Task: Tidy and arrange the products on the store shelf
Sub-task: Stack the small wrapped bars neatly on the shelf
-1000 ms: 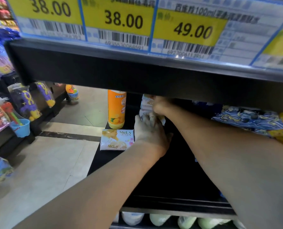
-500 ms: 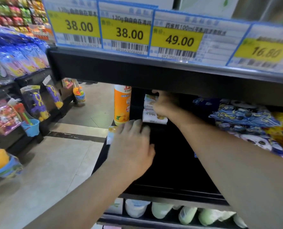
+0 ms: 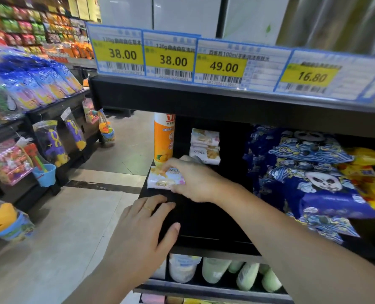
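Observation:
A flat white "MeLy" packet [image 3: 164,179] lies at the left front of the black shelf [image 3: 204,220]. My right hand [image 3: 193,181] reaches over it and grips it with curled fingers and thumb. Two more MeLy packets [image 3: 205,148] are stacked at the back of the shelf, behind my right hand. An orange bottle [image 3: 163,139] stands upright at the shelf's left edge, just behind the gripped packet. My left hand [image 3: 142,233] rests flat with fingers straight on the shelf's front left corner and holds nothing.
Blue panda-print bags [image 3: 309,176] and yellow bags [image 3: 370,172] fill the right half of the shelf. Price tags [image 3: 221,66] line the shelf edge above. Pale green bottles [image 3: 243,275] stand on the shelf below. Toy packs [image 3: 50,143] hang on the aisle rack at left.
My right hand came forward from the back stack onto the front packet and took hold of it. My left hand drew back off that packet to the shelf's front corner. The view tilted up.

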### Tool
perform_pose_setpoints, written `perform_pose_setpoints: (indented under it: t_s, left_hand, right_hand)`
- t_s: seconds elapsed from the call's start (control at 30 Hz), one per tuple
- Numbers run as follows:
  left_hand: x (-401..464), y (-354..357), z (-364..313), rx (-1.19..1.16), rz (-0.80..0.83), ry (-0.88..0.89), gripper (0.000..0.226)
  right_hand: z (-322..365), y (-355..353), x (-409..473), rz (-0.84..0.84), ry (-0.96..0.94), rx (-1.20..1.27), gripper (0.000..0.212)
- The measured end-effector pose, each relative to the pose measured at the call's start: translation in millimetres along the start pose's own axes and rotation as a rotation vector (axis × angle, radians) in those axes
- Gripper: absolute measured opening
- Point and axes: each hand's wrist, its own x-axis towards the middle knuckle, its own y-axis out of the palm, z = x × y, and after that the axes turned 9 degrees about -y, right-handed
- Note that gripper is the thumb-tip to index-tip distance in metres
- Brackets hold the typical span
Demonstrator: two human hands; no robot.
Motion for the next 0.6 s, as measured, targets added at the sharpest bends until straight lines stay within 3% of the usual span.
perform_pose_setpoints:
  t_s: [0.23, 0.33, 0.6]
  left_hand:
    - [-1.5, 2.1, 0.4, -0.027, -0.004, -0.01, 0.056]
    - [-1.6, 2.2, 0.9, -0.033, 0.005, -0.009, 0.057]
    - [0.4, 2.9, 3.8, -0.014, 0.013, 0.005, 0.059]
  right_hand:
    - [-34.1, -21.4, 7.1, -0.324, 0.268, -0.14, 0.05]
    - [-52.7, -27.8, 22.9, -0.344, 0.355, -0.143, 0.055]
    - [-80.8, -16.9, 38.1, -0.318, 0.353, -0.127, 0.063]
